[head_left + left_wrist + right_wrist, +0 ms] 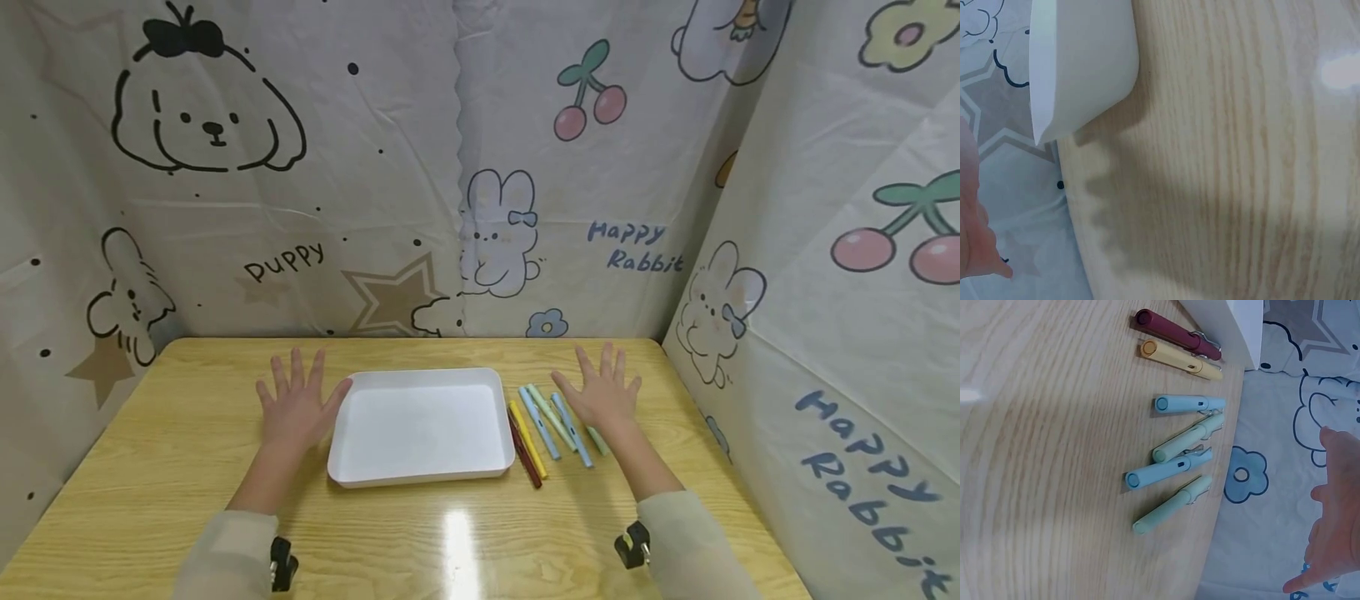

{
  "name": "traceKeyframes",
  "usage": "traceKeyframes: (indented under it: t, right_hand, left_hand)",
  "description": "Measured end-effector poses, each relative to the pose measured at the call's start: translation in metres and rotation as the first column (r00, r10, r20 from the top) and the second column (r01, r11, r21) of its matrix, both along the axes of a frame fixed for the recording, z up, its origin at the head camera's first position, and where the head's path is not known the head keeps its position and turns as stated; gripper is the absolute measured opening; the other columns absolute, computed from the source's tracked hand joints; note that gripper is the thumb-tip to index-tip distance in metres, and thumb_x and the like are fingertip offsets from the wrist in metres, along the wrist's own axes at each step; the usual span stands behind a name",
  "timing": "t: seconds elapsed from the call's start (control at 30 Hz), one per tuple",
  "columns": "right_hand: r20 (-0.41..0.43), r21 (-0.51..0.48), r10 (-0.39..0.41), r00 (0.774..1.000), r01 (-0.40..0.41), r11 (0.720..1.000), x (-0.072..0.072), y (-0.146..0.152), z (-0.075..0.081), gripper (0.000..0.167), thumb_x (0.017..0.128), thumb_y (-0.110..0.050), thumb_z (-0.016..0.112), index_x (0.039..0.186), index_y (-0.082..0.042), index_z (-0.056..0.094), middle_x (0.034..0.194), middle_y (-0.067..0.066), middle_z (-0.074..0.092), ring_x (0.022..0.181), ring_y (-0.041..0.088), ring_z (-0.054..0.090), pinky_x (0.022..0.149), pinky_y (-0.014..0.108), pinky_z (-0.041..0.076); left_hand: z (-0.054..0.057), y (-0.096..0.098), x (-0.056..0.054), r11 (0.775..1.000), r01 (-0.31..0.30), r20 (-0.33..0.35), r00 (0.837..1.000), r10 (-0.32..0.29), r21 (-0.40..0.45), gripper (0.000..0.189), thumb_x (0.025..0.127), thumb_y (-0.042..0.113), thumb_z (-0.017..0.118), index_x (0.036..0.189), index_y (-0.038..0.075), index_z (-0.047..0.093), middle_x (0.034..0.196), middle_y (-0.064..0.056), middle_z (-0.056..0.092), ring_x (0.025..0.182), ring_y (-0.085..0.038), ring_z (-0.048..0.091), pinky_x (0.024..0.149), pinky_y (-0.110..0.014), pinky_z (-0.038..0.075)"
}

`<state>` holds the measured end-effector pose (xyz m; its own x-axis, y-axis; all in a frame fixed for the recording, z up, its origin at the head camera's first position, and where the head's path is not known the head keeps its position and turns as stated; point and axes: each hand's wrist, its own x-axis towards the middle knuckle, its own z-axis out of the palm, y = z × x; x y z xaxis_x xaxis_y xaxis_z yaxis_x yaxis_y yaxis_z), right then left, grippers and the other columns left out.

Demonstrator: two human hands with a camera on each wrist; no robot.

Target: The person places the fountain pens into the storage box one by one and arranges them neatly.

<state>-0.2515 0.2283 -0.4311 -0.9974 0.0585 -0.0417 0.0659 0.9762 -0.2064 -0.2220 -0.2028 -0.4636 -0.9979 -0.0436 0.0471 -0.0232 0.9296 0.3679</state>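
A shallow white tray lies in the middle of the wooden table. My left hand hovers at its left side with fingers spread, the thumb close to the tray's rim. Several pens lie right of the tray: a dark red pen, a yellow pen, blue pens and green pens, most with a metal clip showing. Above the rightmost pens my right hand is spread wide and holds nothing; it partly hides a green pen in the head view.
The wooden table meets a printed cloth that hangs at the back and along both sides. A black device is strapped at the right wrist, another device at the left. Light glares off the table's front.
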Motion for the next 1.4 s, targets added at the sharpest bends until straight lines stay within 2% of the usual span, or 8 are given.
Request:
traceKeyframes:
  t: [0.13, 0.33, 0.5, 0.7, 0.87, 0.97, 1.17, 1.4]
  right_hand:
    - [0.008, -0.02, -0.004, 1.0, 0.004, 1.0, 0.001, 0.004, -0.004, 0.079, 0.09, -0.068, 0.026, 0.151, -0.019, 0.014, 0.155, 0.024, -0.01, 0.142, 0.044, -0.009, 0.105, 0.073, 0.004]
    - [0.012, -0.053, 0.002, 1.0, -0.001, 0.999, -0.001, 0.01, -0.007, 0.076, 0.093, -0.062, 0.03, 0.151, -0.015, 0.015, 0.154, 0.027, -0.003, 0.141, 0.047, 0.0, 0.105, 0.072, 0.011]
    - [-0.001, -0.074, 0.012, 1.0, -0.012, 0.997, -0.002, 0.016, -0.008, 0.071, 0.094, -0.053, 0.038, 0.149, -0.01, 0.021, 0.151, 0.031, 0.015, 0.136, 0.05, 0.021, 0.101, 0.07, 0.026]
    - [-0.012, -0.159, -0.014, 1.0, 0.012, 0.987, -0.002, 0.024, -0.016, 0.063, 0.093, -0.04, 0.049, 0.141, -0.001, 0.035, 0.135, 0.029, 0.046, 0.119, 0.046, 0.047, 0.092, 0.059, 0.043]
    - [0.011, -0.238, -0.023, 1.0, 0.025, 0.971, -0.001, 0.03, -0.026, 0.056, 0.093, -0.035, 0.052, 0.135, 0.001, 0.043, 0.129, 0.028, 0.052, 0.116, 0.044, 0.051, 0.091, 0.055, 0.046]
    - [0.008, -0.275, -0.022, 1.0, 0.024, 0.961, 0.0, 0.032, -0.03, 0.052, 0.092, -0.031, 0.054, 0.131, 0.002, 0.047, 0.124, 0.029, 0.055, 0.112, 0.043, 0.054, 0.088, 0.054, 0.047]
    - [0.044, -0.319, -0.04, 0.998, 0.052, 0.946, 0.002, 0.039, -0.044, 0.049, 0.092, -0.029, 0.056, 0.128, 0.003, 0.05, 0.117, 0.027, 0.058, 0.106, 0.04, 0.057, 0.084, 0.051, 0.048]
    - [0.064, -0.372, -0.071, 0.995, 0.09, 0.924, -0.002, 0.045, -0.061, 0.048, 0.091, -0.029, 0.056, 0.127, 0.004, 0.051, 0.116, 0.028, 0.059, 0.102, 0.038, 0.058, 0.082, 0.049, 0.05]
  left_hand:
    - [-0.004, -0.003, 0.001, 0.999, -0.004, 0.037, 0.999, 0.003, 0.048, 0.082, 0.092, 0.066, 0.02, 0.151, 0.012, -0.001, 0.153, -0.026, -0.015, 0.136, -0.049, -0.022, 0.101, -0.075, -0.006]
    - [-0.014, -0.009, -0.001, 0.991, -0.024, 0.05, 0.999, 0.018, 0.128, 0.085, 0.092, 0.066, 0.022, 0.151, 0.008, 0.003, 0.153, -0.03, -0.003, 0.136, -0.056, 0.0, 0.098, -0.077, 0.013]
    - [-0.022, -0.012, -0.002, 0.962, -0.033, 0.07, 0.997, 0.014, 0.27, 0.087, 0.092, 0.064, 0.029, 0.15, 0.006, 0.001, 0.153, -0.03, 0.005, 0.136, -0.055, 0.011, 0.1, -0.074, 0.018]
    - [-0.026, -0.013, -0.002, 0.878, -0.055, 0.084, 0.996, 0.016, 0.475, 0.086, 0.093, 0.055, 0.043, 0.15, 0.005, 0.002, 0.151, -0.031, 0.015, 0.133, -0.052, 0.025, 0.107, -0.063, 0.025]
    - [-0.028, -0.015, 0.001, 0.777, -0.11, 0.164, 0.986, 0.009, 0.62, 0.086, 0.092, 0.051, 0.048, 0.15, 0.006, 0.003, 0.152, -0.028, 0.015, 0.136, -0.049, 0.021, 0.108, -0.058, 0.029]
    - [-0.031, -0.015, 0.004, 0.739, -0.143, 0.195, 0.981, 0.016, 0.658, 0.086, 0.091, 0.052, 0.05, 0.15, 0.006, 0.007, 0.152, -0.027, 0.018, 0.137, -0.046, 0.023, 0.108, -0.055, 0.032]
    - [-0.036, -0.013, 0.006, 0.624, -0.205, 0.223, 0.974, 0.051, 0.754, 0.083, 0.091, 0.045, 0.054, 0.15, 0.005, 0.011, 0.151, -0.024, 0.022, 0.137, -0.04, 0.028, 0.105, -0.049, 0.039]
    - [-0.04, -0.007, 0.005, 0.573, -0.229, 0.221, 0.972, 0.084, 0.787, 0.075, 0.092, 0.037, 0.056, 0.148, 0.004, 0.018, 0.149, -0.025, 0.028, 0.134, -0.038, 0.033, 0.104, -0.043, 0.042]
